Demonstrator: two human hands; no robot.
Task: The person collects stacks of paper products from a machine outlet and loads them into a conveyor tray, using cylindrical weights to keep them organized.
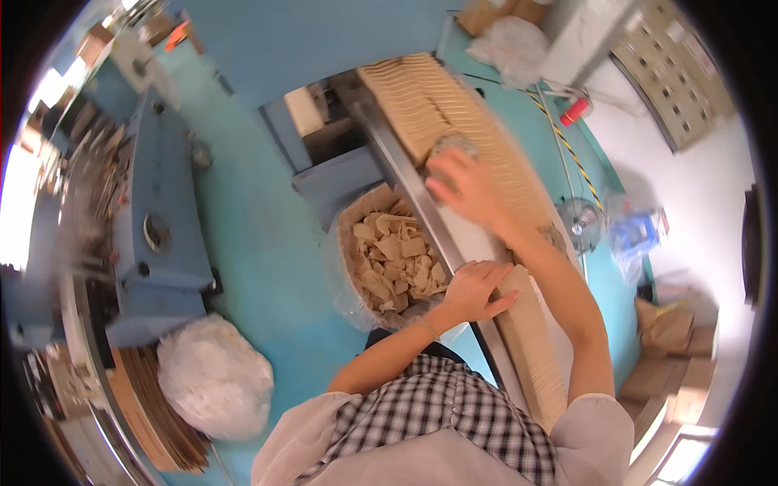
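Observation:
My left hand (476, 288) rests palm down on the near end of a long stack of tan cardboard sheets (531, 340) that lies along a metal rail (413, 194). My right hand (463, 188) reaches farther along, blurred, with its fingers spread over the far stack of cardboard sheets (429, 97) next to a small grey round object (450, 144). Whether that hand grips anything is unclear.
A bag-lined bin (344, 267) full of tan cardboard scraps stands left of the rail. A blue machine (158, 235) stands at left, a stuffed white bag (215, 377) and stacked boards (154, 421) lower left. The floor is teal; a fan (581, 220) and boxes (673, 356) stand right.

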